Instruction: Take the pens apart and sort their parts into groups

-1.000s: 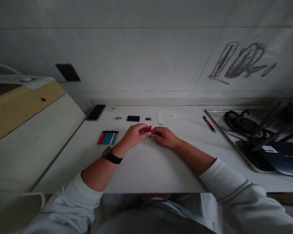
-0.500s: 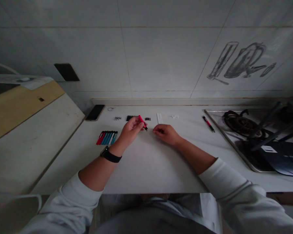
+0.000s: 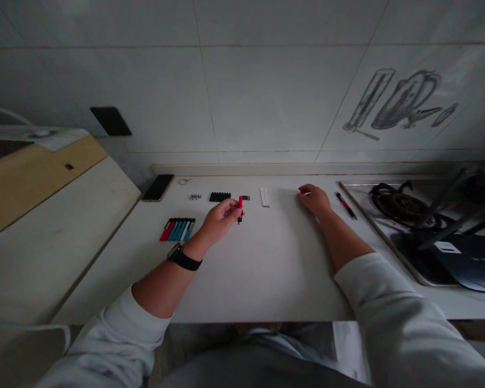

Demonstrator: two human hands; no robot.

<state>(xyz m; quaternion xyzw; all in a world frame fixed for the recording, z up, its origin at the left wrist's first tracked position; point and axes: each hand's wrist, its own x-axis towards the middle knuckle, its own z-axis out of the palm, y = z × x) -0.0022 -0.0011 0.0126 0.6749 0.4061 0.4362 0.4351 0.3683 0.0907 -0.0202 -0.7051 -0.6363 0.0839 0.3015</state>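
Observation:
A red pen barrel with a black tip (image 3: 240, 203) stands nearly upright in my left hand (image 3: 219, 222), pinched between thumb and fingers above the table. My right hand (image 3: 316, 200) rests low over the table at the right, fingers curled. A bit of white shows at its fingertips, too small to name. Beyond the left hand lie a row of short black grips (image 3: 220, 196) and a small group of dark clips (image 3: 246, 198). Thin white refill tubes (image 3: 264, 197) lie between the two hands.
Coloured pen barrels (image 3: 178, 229) lie in a row at left, with small springs (image 3: 195, 197) behind them. A phone (image 3: 157, 187) and a wire ring (image 3: 184, 181) are at the back left. Right of my hand lie a red-and-black pen (image 3: 346, 206) and a gas stove (image 3: 404, 207).
My right hand has moved right, away from the left hand, to where small white pieces lay; they no longer show there. The left hand has turned the red barrel more upright.

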